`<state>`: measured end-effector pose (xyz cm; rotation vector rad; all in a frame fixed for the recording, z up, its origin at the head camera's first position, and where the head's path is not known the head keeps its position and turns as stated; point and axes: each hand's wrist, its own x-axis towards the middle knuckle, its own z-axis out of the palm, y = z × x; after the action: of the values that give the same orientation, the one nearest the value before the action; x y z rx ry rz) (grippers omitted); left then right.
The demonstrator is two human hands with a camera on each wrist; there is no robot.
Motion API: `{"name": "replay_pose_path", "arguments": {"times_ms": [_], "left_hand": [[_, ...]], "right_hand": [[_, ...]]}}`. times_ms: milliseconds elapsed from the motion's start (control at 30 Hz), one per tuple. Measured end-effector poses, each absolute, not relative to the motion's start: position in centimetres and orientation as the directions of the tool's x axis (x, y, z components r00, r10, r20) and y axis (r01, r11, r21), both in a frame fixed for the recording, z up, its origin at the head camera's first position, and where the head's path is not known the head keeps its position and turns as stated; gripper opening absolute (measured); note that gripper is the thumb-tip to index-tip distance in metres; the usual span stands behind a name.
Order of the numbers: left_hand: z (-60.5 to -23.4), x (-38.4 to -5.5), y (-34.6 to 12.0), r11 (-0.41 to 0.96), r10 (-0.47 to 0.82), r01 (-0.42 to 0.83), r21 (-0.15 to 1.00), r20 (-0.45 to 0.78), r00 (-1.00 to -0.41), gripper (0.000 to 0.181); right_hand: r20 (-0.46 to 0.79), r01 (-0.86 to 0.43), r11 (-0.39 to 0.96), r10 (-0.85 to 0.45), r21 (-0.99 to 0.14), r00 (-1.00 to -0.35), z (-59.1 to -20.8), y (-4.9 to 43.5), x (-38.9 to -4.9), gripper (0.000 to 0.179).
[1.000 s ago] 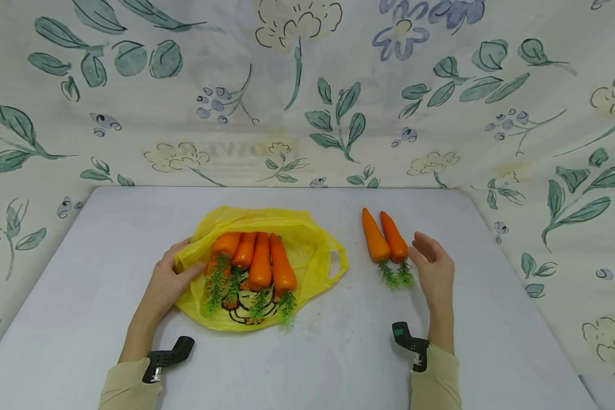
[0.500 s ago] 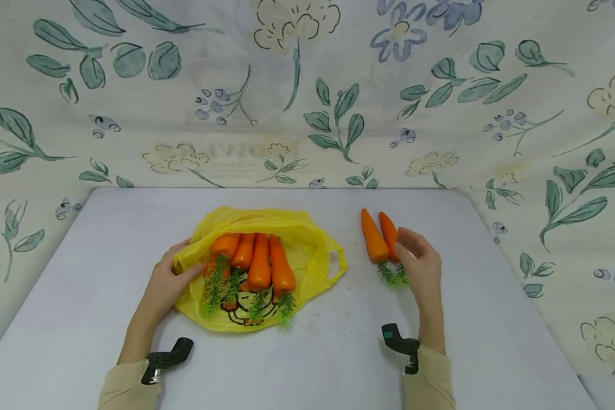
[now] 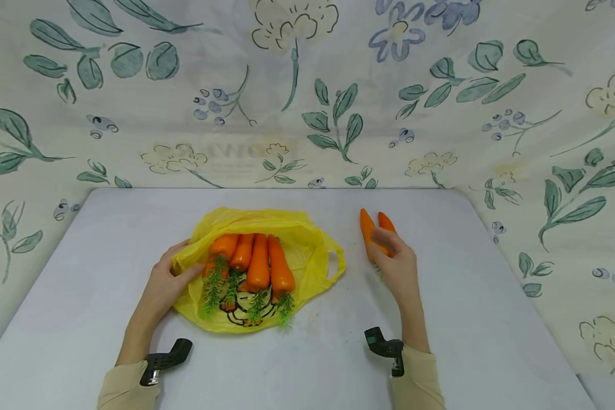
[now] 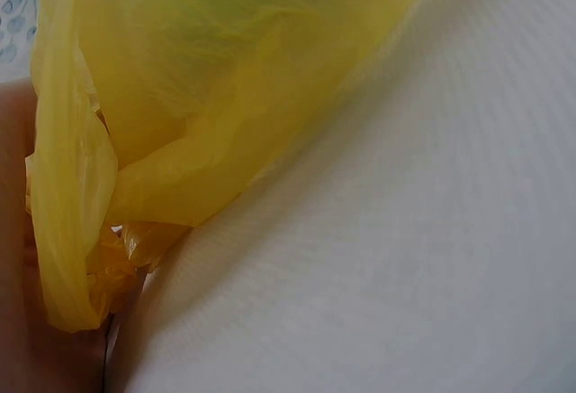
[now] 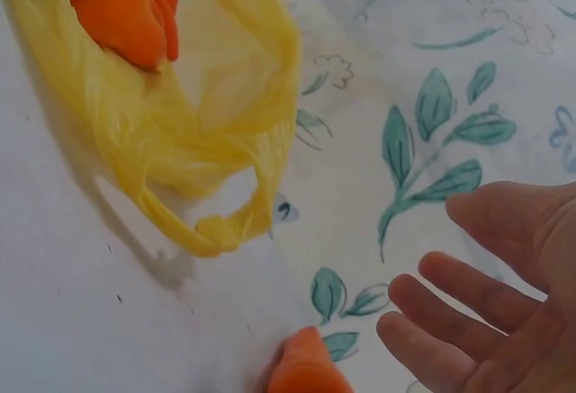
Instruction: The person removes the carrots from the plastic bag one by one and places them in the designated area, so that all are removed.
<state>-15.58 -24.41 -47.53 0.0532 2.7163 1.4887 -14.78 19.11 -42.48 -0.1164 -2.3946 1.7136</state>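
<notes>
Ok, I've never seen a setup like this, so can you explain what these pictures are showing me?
There's no machine arm here, just a person working bare-handed. The wide picture comes from a camera worn on the head; the two close ones come from the black cameras on the wrists. On the white table lies an open yellow bag with carrots inside. The left hand holds the bag's edge. Two more carrots lie outside it; the right hand is right beside them, fingers apart, and looks empty.
</notes>
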Motion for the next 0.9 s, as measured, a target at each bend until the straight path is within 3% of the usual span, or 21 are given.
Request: {"name": "replay_pose_path", "arguments": {"times_ms": [200, 900], "left_hand": [[-47.5, -15.7, -24.4, 0.529, 0.055, 0.003, 0.849, -0.030, -0.998, 0.070], [-47.4, -15.6, -24.3, 0.538, 0.052, 0.003, 0.843, -0.030, -0.998, 0.071]], "right_hand": [[0.130, -0.064, 0.354, 0.166, -0.933, -0.978, -42.4, 18.1, -14.9, 0.034], [0.073, -0.065, 0.240, 0.025, -0.969, -0.997, -42.9, 14.9, -14.6, 0.035]]}}
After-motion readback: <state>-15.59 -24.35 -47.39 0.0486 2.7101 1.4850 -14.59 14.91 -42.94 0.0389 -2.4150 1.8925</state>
